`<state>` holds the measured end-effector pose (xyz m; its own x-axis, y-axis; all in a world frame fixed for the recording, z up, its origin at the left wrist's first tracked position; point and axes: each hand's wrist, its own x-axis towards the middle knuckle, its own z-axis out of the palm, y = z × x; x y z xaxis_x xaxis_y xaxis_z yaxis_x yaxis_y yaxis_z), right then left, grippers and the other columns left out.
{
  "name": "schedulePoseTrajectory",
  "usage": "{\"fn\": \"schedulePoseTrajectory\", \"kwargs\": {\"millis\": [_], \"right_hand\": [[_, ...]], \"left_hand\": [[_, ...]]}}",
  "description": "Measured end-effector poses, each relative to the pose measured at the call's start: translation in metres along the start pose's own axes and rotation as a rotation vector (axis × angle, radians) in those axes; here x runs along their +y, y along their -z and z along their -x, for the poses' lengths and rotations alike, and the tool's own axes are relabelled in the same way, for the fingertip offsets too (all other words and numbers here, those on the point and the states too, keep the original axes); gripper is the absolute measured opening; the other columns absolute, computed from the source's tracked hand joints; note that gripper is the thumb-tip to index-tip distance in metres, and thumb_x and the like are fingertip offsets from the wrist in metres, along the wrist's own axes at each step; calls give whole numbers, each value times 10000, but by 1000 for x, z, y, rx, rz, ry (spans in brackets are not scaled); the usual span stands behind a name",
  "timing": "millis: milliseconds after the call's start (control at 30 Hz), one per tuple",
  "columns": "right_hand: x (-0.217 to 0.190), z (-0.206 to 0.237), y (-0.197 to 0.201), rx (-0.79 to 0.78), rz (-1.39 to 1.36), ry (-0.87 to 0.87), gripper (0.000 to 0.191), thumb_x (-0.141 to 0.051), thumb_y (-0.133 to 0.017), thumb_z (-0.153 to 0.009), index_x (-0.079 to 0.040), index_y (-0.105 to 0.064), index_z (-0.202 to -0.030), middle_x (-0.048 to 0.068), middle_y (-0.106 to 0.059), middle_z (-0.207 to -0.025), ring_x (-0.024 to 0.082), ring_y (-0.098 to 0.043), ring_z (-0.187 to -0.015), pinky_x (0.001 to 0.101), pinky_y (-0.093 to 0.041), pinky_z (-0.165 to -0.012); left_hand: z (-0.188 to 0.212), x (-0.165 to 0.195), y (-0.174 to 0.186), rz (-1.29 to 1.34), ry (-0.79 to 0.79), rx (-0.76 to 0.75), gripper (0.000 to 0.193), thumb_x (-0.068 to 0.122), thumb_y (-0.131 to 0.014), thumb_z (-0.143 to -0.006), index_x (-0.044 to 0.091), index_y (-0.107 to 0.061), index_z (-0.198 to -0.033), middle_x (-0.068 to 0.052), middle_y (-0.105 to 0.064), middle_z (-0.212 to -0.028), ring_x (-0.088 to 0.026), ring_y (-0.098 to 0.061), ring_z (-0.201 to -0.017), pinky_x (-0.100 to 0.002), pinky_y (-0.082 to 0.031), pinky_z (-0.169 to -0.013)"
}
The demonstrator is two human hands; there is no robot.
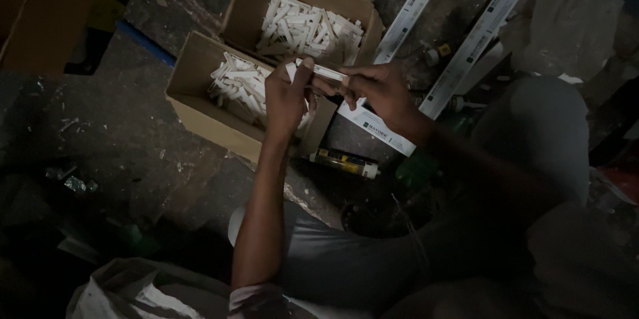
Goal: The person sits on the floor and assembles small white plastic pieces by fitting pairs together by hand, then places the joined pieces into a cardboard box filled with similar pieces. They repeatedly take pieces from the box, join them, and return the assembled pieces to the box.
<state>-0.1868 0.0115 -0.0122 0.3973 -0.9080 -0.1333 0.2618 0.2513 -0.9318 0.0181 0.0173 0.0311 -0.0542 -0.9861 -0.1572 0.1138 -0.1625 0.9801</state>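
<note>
— What lies nearest?

— A crumpled pale plastic sack at the near left, on the dark, paint-flecked concrete floor. The person's grey-clad knees fill the near right.

— And the hands?

— Both are raised over the boxes. The left hand and the right hand are each closed on one short white plastic strip, pinched at either end between thumb and fingers; the strip sits level between them, above the nearer box's right edge.

— What is under them?

— A yellow-and-dark cylindrical tube lies on the floor just near of the hands, partly hidden by the left forearm. Behind it, two open brown cardboard boxes: the nearer box and the farther box, touching corner to side. Each holds a loose heap of similar white strips, too many to count.

— Anything to the right?

— One rectangular frame of white printed channel pieces lies flat, its near corner hidden behind the right hand. A small yellow-topped object sits inside it; what it is I cannot tell.
</note>
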Motion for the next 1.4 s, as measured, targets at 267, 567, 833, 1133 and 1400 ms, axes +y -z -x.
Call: {"fn": "schedulePoseTrajectory", "kwargs": {"millis": [267,567,833,1133,1400], "right_hand": [[15,-3,5,127,-34,-138,305,-96,-605,-1020,133,-669,-1211,171,-726,-874,202,-702,-704,360,-576,-622],[46,-16,14,9,-83,-11,576,-92,-648,-1008,-56,-374,-1513,124,-579,-1377,202,-670,-1180,359,-609,-902],[66,-25,30,39,-219,109,498,-48,-611,-1035,0,-476,-1511,149,-633,-1383,263,-684,-1143,395,-588,-843],[51,-16,29,203,-199,-72,292,-125,-630,-1015,28,-649,-1263,122,-730,-1051,212,-725,-867,371,-589,-768],[34,-16,17,199,0,-174,261,-139,-622,-1008,17,-700,-1203,110,-756,-973,176,-734,-870,328,-571,-712]], "left_hand": [[-10,-8,29,-392,-50,59,419,369,-664,-1040,-47,-694,-1079,-129,-769,-855,-165,-670,-694,-318,-526,-639],[-28,-34,91,-427,171,155,605,193,-633,-980,-22,-507,-1531,-170,-723,-1007,-218,-623,-847,-399,-495,-715],[-27,-16,73,-165,3,205,396,159,-588,-1037,-16,-568,-1391,-219,-755,-1196,-321,-739,-1063,-449,-588,-989],[-41,-77,53,-1676,142,-267,408,195,-583,-927,51,-607,-1309,-238,-618,-1323,-430,-568,-1223,-550,-526,-928],[-39,-67,37,-1561,78,-459,458,181,-606,-850,43,-599,-1287,-241,-607,-1300,-452,-546,-1197,-590,-476,-939]]}}
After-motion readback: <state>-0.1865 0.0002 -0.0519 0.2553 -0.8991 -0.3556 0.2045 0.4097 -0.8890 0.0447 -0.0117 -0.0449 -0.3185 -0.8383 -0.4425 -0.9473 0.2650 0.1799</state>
